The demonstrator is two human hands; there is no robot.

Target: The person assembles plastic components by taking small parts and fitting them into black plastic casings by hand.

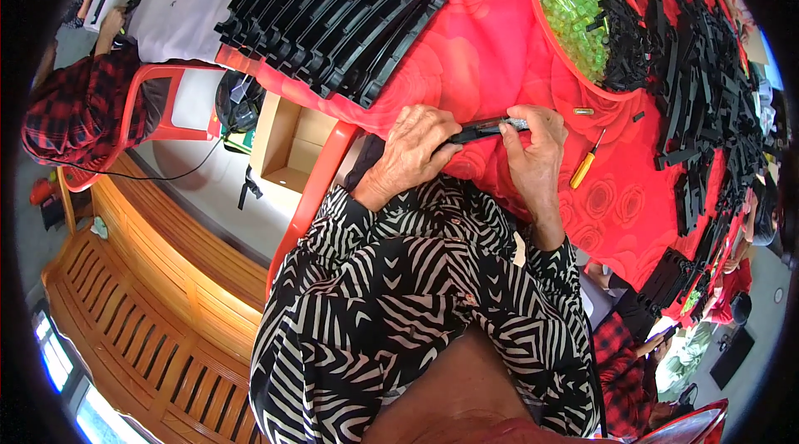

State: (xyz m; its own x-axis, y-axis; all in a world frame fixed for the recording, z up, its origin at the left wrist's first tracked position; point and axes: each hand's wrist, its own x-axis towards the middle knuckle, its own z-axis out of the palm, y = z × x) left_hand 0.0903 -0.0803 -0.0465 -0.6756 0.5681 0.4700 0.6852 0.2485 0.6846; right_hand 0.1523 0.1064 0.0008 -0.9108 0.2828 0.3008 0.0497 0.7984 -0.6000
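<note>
A red tablecloth [491, 53] is seen above a wooden bench [150, 302]. A black strip [483, 129], partly hidden, is clamped at the table's near edge by left hand [409, 153] and right hand [533, 153].

A red flowered cloth [491, 53] covers the bench, and on it stands a red bowl [556, 43] with green and black small parts. Rows of curved black plastic strips [333, 15] lie at the far left, a yellow-handled screwdriver [585, 164] lies near the bowl, and an open cardboard box [287, 144] stands beside a wooden bench [158, 294].
</note>
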